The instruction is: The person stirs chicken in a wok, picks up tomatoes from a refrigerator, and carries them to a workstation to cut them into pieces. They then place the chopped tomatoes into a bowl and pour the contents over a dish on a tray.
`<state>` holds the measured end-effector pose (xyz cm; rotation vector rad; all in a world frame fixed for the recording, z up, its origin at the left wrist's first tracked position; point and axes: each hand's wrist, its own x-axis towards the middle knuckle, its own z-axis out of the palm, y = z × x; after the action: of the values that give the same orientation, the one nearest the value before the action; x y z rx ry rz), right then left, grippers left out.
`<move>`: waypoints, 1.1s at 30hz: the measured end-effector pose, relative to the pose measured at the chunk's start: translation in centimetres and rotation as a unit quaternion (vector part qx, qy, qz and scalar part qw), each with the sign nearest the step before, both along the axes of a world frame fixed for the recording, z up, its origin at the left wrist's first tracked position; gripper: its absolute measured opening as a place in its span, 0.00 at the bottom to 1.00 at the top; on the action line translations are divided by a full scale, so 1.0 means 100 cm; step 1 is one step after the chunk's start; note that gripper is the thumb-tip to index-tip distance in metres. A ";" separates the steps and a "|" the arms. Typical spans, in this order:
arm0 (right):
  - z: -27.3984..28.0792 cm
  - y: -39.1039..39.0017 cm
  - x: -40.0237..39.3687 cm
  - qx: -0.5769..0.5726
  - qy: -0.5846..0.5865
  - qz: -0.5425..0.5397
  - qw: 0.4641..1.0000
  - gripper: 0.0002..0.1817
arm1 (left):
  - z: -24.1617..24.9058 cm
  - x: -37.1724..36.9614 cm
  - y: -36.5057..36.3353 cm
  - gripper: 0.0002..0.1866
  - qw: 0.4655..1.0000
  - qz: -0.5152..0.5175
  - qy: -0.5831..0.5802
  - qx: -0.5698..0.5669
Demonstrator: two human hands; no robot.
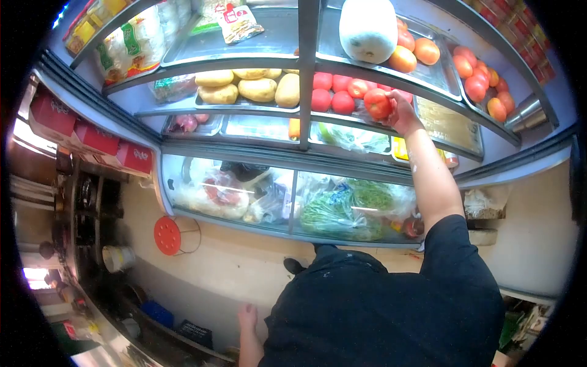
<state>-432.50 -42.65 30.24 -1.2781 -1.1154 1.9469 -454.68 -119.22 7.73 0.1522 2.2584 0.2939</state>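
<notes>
My right hand [402,114] reaches into the display fridge, its fingers wrapped round a red tomato [378,104]. More tomatoes [342,103] lie on the same shelf, just left of this one. Potatoes [257,90] fill a metal tray beyond the upright divider. Under the held tomato, a lower shelf carries bagged green vegetables [353,138]. My left hand [247,316] hangs low by my side, away from the fridge; its fingers are too small and blurred to make out.
A large pale winter melon [368,30] stands on the upper shelf beside more tomatoes [427,51]. Bagged greens [342,211] fill the bottom compartment. Behind on the floor are a red stool [167,235] and a white bucket [118,259]. Red boxes [98,138] line the left side.
</notes>
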 end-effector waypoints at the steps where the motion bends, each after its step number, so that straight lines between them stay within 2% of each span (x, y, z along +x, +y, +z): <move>1: 0.005 -0.006 -0.002 -0.015 0.035 -0.002 0.999 0.29 | 0.013 0.011 -0.005 0.23 0.999 -0.019 0.044 -0.001; 3: 0.000 -0.006 -0.007 -0.011 0.043 -0.015 0.999 0.29 | 0.020 0.021 -0.017 0.23 0.995 -0.037 0.088 -0.002; 5: 0.000 -0.004 -0.010 -0.007 0.050 -0.028 0.998 0.30 | 0.014 0.032 -0.041 0.21 0.996 -0.079 0.028 -0.030; 9: 0.012 -0.007 -0.018 -0.028 0.006 -0.034 0.999 0.30 | 0.012 0.049 -0.055 0.19 0.998 -0.054 0.004 -0.033; 11: 0.011 -0.007 -0.019 -0.017 -0.015 -0.046 0.999 0.30 | 0.067 0.051 -0.005 0.17 0.991 0.071 -0.115 -0.011; 12: 0.008 -0.005 -0.017 0.082 -0.090 -0.008 0.993 0.31 | 0.059 0.051 -0.006 0.17 0.991 0.072 -0.115 -0.011; 13: 0.004 -0.003 -0.016 0.181 -0.162 0.030 0.970 0.32 | 0.048 0.049 -0.006 0.16 0.995 0.025 -0.092 -0.034; 14: -0.001 -0.003 -0.016 0.181 -0.162 0.030 0.970 0.32 | 0.039 0.048 -0.007 0.15 0.996 -0.022 -0.069 -0.056; 15: -0.007 -0.003 -0.016 0.308 -0.268 0.046 0.912 0.35 | 0.040 0.047 0.000 0.15 0.996 -0.022 -0.068 -0.056; 16: -0.006 -0.005 -0.015 0.426 -0.366 0.061 0.825 0.38 | 0.043 0.045 0.015 0.17 0.997 0.027 -0.069 -0.032; 17: -0.004 -0.007 -0.014 0.426 -0.366 0.060 0.825 0.38 | 0.044 0.044 0.023 0.18 0.995 0.075 -0.070 -0.009; 18: 0.002 -0.011 -0.016 0.429 -0.370 0.062 0.822 0.39 | 0.033 0.043 0.021 0.18 0.995 0.074 -0.070 -0.009; 20: 0.004 -0.018 -0.020 0.431 -0.375 0.064 0.818 0.40 | -0.001 0.035 0.010 0.23 0.994 0.079 -0.027 0.074; 22: 0.002 -0.023 -0.021 0.520 -0.397 0.064 0.754 0.39 | -0.003 0.028 0.014 0.24 0.995 0.071 -0.034 0.055; 23: -0.001 -0.023 -0.021 0.520 -0.397 0.064 0.754 0.39 | -0.003 0.027 0.016 0.25 0.997 0.062 -0.040 0.036; 24: -0.003 -0.024 -0.022 0.527 -0.426 0.074 0.732 0.38 | -0.004 0.028 0.016 0.25 0.997 0.062 -0.040 0.036; 25: -0.004 -0.025 -0.024 0.533 -0.455 0.084 0.708 0.37 | -0.005 0.029 0.016 0.23 0.994 0.090 -0.041 0.052; 26: -0.003 -0.025 -0.025 0.533 -0.455 0.085 0.708 0.37 | -0.006 0.030 0.016 0.21 0.990 0.117 -0.042 0.068; 27: 0.008 -0.029 -0.029 0.523 -0.502 0.110 0.680 0.35 | -0.004 0.031 0.016 0.21 0.990 0.119 -0.042 0.068; 28: 0.013 -0.030 -0.035 0.513 -0.547 0.136 0.648 0.33 | 0.007 0.033 0.021 0.19 0.996 0.073 -0.017 0.054; 29: 0.012 -0.025 -0.043 0.514 -0.545 0.138 0.648 0.33 | 0.018 0.035 0.027 0.18 0.999 0.028 0.009 0.040; 31: 0.011 -0.002 -0.061 0.471 -0.486 0.097 0.730 0.30 | 0.060 0.043 0.051 0.17 0.998 0.060 -0.013 0.029; 33: -0.012 0.034 -0.085 0.482 -0.493 0.133 0.712 0.30 | 0.070 0.051 0.054 0.17 0.995 0.090 -0.035 0.016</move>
<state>-441.04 -39.27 29.08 -1.4796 -2.4603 0.3449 -449.59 -113.85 14.75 -0.0453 2.2024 0.4242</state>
